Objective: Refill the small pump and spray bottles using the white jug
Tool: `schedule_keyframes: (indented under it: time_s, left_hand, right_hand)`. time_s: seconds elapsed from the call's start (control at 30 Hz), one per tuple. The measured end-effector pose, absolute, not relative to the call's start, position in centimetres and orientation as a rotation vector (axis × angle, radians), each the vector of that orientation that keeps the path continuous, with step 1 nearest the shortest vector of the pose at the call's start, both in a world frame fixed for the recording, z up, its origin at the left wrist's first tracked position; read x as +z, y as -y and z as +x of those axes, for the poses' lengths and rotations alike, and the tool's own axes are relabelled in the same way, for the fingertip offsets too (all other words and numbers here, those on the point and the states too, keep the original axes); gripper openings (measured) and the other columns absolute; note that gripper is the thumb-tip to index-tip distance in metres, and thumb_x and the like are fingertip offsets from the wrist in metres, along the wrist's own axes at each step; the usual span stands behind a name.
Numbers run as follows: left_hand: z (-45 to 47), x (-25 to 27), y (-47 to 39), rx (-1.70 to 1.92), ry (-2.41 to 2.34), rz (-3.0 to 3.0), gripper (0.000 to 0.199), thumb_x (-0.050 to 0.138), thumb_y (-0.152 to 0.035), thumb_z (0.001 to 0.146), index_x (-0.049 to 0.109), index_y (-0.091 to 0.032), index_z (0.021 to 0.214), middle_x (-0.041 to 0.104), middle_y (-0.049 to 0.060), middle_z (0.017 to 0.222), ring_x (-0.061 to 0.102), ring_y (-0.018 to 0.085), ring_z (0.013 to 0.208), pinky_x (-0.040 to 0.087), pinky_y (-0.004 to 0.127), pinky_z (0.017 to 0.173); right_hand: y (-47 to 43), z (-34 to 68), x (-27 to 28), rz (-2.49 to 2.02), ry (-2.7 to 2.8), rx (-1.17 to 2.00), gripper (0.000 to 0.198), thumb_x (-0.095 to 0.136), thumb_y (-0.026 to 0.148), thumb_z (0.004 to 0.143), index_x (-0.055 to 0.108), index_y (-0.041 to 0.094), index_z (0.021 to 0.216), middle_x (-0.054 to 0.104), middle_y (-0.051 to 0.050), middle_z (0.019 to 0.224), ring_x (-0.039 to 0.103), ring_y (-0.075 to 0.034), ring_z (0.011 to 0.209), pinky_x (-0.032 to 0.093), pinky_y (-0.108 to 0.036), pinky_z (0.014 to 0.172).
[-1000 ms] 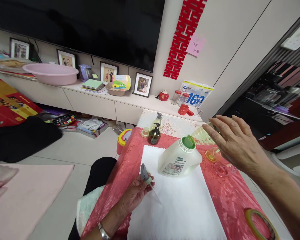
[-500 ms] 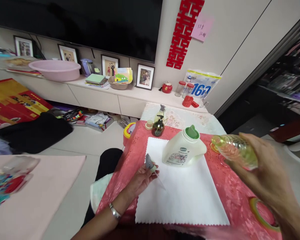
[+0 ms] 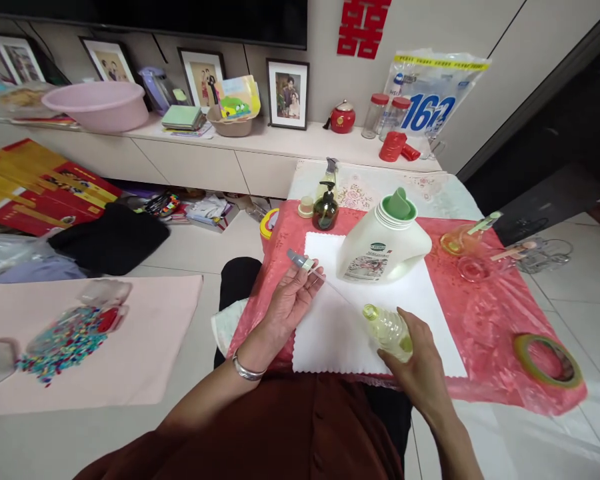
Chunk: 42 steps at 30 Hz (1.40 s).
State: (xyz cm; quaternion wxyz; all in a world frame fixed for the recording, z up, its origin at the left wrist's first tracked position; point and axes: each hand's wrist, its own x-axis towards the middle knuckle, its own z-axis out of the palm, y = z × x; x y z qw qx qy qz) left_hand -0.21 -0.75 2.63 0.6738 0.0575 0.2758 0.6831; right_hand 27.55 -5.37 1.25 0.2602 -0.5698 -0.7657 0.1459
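Observation:
Between the fingers of my left hand (image 3: 291, 300) is a grey spray nozzle (image 3: 300, 260), its thin clear tube pointing right and down over the white mat (image 3: 330, 340). My right hand (image 3: 420, 357) wraps round a ribbed, clear yellowish bottle (image 3: 387, 330); its uncapped mouth tilts up and left towards the tube, apart from the nozzle. Just behind both hands, a large white detergent jug (image 3: 380, 247) with a green spout (image 3: 399, 205) stands upright on the mat.
A dark pump bottle (image 3: 325, 212) and a clear spray bottle (image 3: 331, 175) stand at the back left. At the right are a glass flask (image 3: 460, 241) and a roll of tape (image 3: 547, 361) on the red cloth (image 3: 505, 307). Colourful beads (image 3: 70, 343) lie on a pink surface.
My right hand has brought the bottle from the right edge inwards and down, over the mat close to me. My left hand still holds the nozzle. The view has tilted downward.

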Motion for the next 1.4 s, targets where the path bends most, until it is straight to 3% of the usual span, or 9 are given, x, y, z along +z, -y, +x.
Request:
schedule_keyframes:
  time_s: [0.5,0.73,1.03,1.4]
  left_hand:
    - [-0.7,3.6,1.3,1.602,-0.61,0.18,0.022,0.078,-0.013,0.083,0.069,-0.018,0.103,0.074,0.004,0.106,0.071,0.016,0.098,0.052,0.037,0.105]
    - [0.9,3.6,2.1,1.512,-0.619,0.213,0.035,0.087,-0.018,0.075,0.071,-0.015,0.106,0.075,0.006,0.109,0.072,0.017,0.092,0.053,0.036,0.1]
    - [2.9,2.2,2.9,1.414,-0.635,0.306,0.044,0.095,-0.025,0.064,0.075,-0.017,0.103,0.077,0.004,0.103,0.072,0.022,0.103,0.045,0.039,0.106]
    - [3.2,1.9,3.2,1.389,-0.657,0.334,0.046,0.095,-0.027,0.064,0.075,-0.017,0.105,0.078,0.005,0.103,0.07,0.02,0.104,0.045,0.034,0.1]
  right_hand:
    - [5.6,25.1,-0.2,-1.563,2.037,0.507,0.068,0.058,0.031,0.084,0.038,0.024,0.149,0.044,-0.011,0.142,0.043,-0.031,0.133,0.043,-0.057,0.111]
    - [5.7,23.7,0.5,-1.492,2.035,0.585,0.071,0.06,0.033,0.087,0.034,0.027,0.152,0.042,-0.008,0.144,0.043,-0.028,0.133,0.046,-0.051,0.11]
    - [6.1,22.0,1.0,-1.452,1.973,0.688,0.076,0.065,0.042,0.088,0.031,0.027,0.155,0.042,-0.011,0.143,0.046,-0.029,0.132,0.049,-0.049,0.107]
    - [6.4,21.7,0.5,-1.444,1.972,0.756,0.074,0.066,0.048,0.09,0.032,0.026,0.153,0.045,-0.01,0.142,0.05,-0.029,0.128,0.052,-0.047,0.101]
